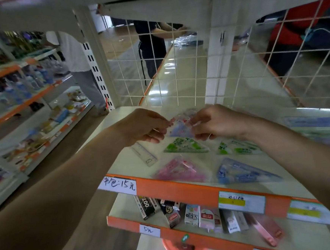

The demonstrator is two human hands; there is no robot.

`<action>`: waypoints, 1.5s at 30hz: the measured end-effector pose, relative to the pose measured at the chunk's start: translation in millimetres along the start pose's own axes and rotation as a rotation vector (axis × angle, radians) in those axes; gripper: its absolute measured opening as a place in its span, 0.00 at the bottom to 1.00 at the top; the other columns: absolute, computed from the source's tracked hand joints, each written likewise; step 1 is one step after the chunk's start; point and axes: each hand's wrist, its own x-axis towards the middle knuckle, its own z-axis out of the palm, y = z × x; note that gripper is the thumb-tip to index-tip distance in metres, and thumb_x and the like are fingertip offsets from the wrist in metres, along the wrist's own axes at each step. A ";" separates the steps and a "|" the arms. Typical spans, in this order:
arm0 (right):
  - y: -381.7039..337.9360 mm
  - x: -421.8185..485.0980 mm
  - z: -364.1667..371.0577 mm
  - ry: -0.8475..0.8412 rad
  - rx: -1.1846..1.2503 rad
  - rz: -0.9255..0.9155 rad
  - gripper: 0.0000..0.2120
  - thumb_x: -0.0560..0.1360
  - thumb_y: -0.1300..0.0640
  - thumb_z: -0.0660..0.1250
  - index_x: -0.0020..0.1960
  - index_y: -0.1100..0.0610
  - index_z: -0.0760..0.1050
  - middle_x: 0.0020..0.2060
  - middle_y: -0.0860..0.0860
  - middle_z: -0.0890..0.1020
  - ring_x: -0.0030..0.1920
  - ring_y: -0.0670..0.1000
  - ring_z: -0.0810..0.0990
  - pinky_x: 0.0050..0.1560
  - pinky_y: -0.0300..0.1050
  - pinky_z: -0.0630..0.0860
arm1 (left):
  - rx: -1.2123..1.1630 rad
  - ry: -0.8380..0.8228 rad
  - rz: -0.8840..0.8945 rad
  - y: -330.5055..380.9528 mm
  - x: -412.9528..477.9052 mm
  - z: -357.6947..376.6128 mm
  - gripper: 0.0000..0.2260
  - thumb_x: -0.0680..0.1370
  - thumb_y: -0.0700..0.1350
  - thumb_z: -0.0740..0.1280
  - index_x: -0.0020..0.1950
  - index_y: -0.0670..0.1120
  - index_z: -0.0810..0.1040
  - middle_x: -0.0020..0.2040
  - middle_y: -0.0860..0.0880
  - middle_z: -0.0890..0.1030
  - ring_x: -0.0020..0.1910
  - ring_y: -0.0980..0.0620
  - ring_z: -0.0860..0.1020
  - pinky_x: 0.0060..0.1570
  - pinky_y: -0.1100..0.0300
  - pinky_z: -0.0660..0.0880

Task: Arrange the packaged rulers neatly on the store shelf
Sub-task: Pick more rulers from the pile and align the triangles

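My left hand [146, 126] and my right hand [213, 122] both pinch one packaged ruler set [180, 126], pale blue and pink, held just above the back of the shelf [127, 159]. Below it lie two green triangular packs [185, 145] [239, 147]. Nearer the front edge lie a pink pack [180, 170] and a blue pack [243, 172]. A clear straight ruler [145, 155] lies at the left, under my left hand.
A white wire grid [175, 64] backs the shelf. Long packs [316, 122] lie at the far right. An orange front strip [185, 190] carries price labels. Small boxes [191, 214] fill the lower shelf. People stand beyond the grid; another shelf unit [30, 100] is on the left.
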 end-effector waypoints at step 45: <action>-107.6 83.8 150.8 0.065 -0.818 0.068 0.17 0.75 0.61 0.64 0.63 0.57 0.72 0.60 0.55 0.77 0.61 0.57 0.76 0.54 0.45 0.70 | 0.863 0.336 -0.243 -84.4 5.9 -92.2 0.18 0.68 0.57 0.73 0.42 0.47 0.69 0.43 0.48 0.74 0.49 0.45 0.77 0.47 0.55 0.74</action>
